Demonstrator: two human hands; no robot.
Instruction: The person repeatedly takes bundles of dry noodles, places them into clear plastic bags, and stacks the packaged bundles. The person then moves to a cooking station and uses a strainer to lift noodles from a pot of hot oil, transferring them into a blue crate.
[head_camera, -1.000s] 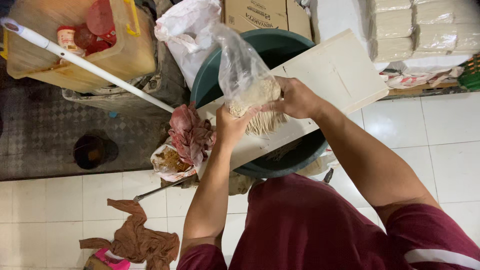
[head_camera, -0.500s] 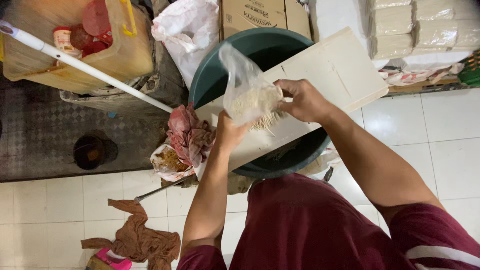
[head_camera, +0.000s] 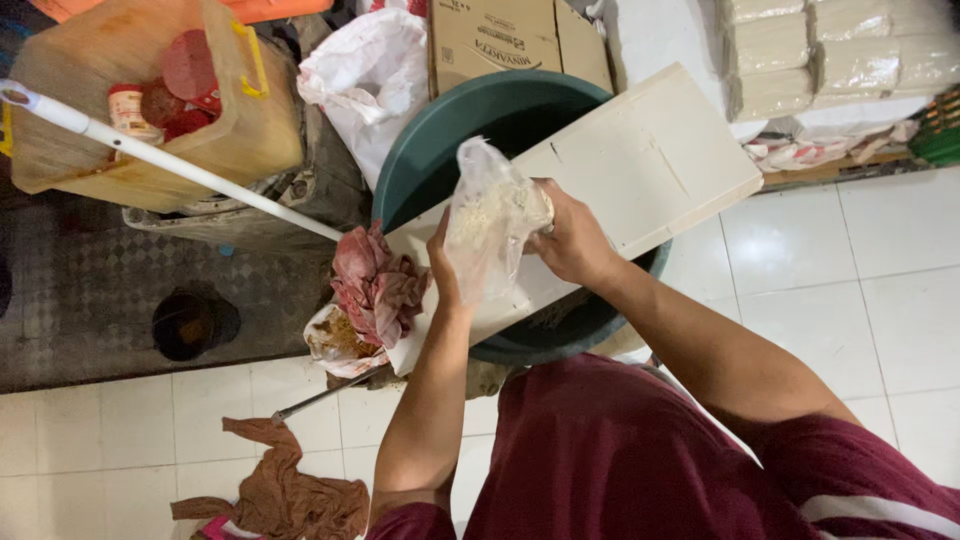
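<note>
The clear plastic bag (head_camera: 487, 225) sits between both hands above the white board (head_camera: 640, 160). The left hand (head_camera: 442, 262) clasps its lower side. The right hand (head_camera: 566, 238) grips its other edge.

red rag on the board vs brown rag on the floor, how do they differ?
The red rag is bunched into a tight heap at the end of the white board; the brown rag sprawls loosely across the floor tiles. The red rag lies close to the left hand; the brown rag lies apart from both hands. Both are crumpled cloth.
</note>
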